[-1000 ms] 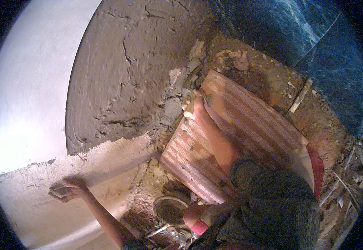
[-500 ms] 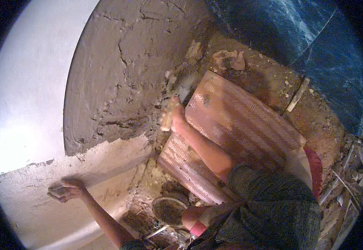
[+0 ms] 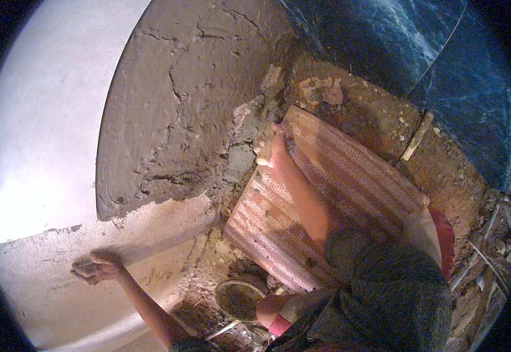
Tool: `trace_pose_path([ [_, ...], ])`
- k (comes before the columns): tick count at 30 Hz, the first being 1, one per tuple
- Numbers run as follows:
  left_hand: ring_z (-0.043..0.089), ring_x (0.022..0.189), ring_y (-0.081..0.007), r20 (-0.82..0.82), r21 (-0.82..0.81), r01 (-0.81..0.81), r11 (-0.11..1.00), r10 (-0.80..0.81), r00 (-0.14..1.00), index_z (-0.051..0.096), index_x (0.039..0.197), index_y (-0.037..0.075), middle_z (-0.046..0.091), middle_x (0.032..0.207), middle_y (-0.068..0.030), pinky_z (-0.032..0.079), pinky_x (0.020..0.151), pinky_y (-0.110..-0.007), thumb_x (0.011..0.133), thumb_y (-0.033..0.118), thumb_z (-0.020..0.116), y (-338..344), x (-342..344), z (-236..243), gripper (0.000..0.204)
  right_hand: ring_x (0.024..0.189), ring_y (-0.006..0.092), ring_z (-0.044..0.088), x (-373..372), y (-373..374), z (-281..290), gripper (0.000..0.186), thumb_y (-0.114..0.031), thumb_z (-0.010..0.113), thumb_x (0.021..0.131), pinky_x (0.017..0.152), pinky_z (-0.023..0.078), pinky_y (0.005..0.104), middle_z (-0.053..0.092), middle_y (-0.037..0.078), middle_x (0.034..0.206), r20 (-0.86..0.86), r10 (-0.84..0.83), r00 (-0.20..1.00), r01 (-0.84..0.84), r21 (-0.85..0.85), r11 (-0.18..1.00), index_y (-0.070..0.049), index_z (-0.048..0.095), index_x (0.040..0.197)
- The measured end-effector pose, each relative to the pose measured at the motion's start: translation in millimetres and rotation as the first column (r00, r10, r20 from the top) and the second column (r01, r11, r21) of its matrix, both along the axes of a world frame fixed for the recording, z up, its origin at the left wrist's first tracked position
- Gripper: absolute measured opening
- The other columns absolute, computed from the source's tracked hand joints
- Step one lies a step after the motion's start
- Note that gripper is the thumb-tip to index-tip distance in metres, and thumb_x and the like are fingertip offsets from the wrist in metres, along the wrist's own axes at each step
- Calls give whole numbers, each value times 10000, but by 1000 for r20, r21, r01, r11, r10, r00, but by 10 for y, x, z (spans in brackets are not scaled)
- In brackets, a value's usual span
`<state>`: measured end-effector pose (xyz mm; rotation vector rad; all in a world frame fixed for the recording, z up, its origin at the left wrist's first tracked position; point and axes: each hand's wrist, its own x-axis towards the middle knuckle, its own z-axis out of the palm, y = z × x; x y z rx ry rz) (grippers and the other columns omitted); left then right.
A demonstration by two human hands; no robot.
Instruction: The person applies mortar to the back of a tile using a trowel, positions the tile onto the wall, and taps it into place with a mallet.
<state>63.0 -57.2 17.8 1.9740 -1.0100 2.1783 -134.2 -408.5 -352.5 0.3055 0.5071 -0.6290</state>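
Observation:
Bent low, I have my right hand [image 3: 272, 149] wrapped round a pale-handled tool [image 3: 262, 154], apparently a trowel, at the rough mortar seam [image 3: 238, 158] beside the left edge of a reddish mottled board [image 3: 349, 170]. My left hand [image 3: 96, 268] rests against the lower pale wall [image 3: 38, 281], fingers curved and slightly apart, coated in grey. Above the seam is wet grey plaster [image 3: 191, 82], cracked and uneven.
A smooth white panel [image 3: 50, 117] stands at left, dark blue marbled tiles [image 3: 466, 129] at upper right. Rubble [image 3: 331, 91], a short stick [image 3: 416, 138] and thin rods [image 3: 478, 258] border the board. A round mortar pan [image 3: 232, 302] sits near my knee.
My right hand with the tool swung down-left along the seam, then back up-right to about where it was. My left hand has stayed against the wall.

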Motion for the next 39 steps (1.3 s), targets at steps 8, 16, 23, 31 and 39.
trace_pose_path([
  [8,360,1229,-374,8,-21,-92,996,92,996,389,1339,-10,361,1376,-221,314,970,-500,929,432,475,109,87,-58,608,474,197,460,146,20,488,355,-496,512,853,451,409,384,467,39,646,-83,48,995,-59,-130,990,-144,461,840],
  [16,371,1247,-403,77,59,-213,975,208,975,372,1353,-15,410,1361,-202,296,989,-557,956,417,416,196,103,-10,588,491,188,474,90,614,993,402,-517,510,842,452,428,369,470,45,652,-82,203,976,-208,-59,976,-133,454,949],
  [23,356,1262,-379,14,12,-98,995,98,995,378,1354,5,365,1395,-203,282,997,-523,949,495,376,98,46,-39,636,484,176,450,-299,700,759,345,-481,498,838,446,407,354,440,33,620,-91,208,974,-212,-31,977,-142,482,897],
  [31,334,1227,-377,-23,39,-150,988,151,988,331,1334,-54,316,1369,-269,250,982,-532,891,522,480,303,215,6,742,482,189,439,-16,-339,-610,295,-422,503,857,416,381,352,460,28,626,-65,21,998,-18,50,999,-130,471,828],
  [39,321,1215,-364,-11,46,-100,994,101,995,324,1317,-89,301,1355,-265,268,983,-501,898,534,458,201,59,21,763,478,195,451,54,-548,-241,300,-422,475,885,405,404,368,452,31,617,-132,116,985,-109,59,992,-127,455,835],
])
